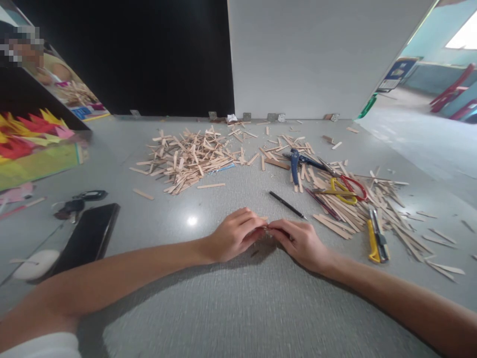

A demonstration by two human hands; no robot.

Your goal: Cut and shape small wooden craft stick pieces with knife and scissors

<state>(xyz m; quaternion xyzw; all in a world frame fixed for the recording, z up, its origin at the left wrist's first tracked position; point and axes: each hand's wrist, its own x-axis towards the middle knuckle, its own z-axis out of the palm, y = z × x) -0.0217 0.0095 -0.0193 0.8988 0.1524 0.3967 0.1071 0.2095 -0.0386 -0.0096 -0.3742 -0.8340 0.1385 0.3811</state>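
Both hands meet low over the grey tabletop (208,308), fingertips together. In the pinched fingers of my left hand (240,229) is a small wooden stick (264,218), mostly hidden; only a pale end shows. My right hand (300,239) pinches at the same spot, thumb against forefinger, apparently on the stick's other end. Just beyond the fingers lies a black pen (286,205), slanting toward the right hand. Farther off is a heaped pile of short wooden sticks (190,159). Longer, thin wooden sticks (341,219) spread to the right.
On the right lie blue-handled pliers (295,166), scissors with red and yellow handles (345,190), and a yellow box cutter (377,238). A black phone (87,238), keys (70,209) and a white earbud case (36,263) lie left. A black-and-white partition (298,59) stands behind; a person sits beyond.
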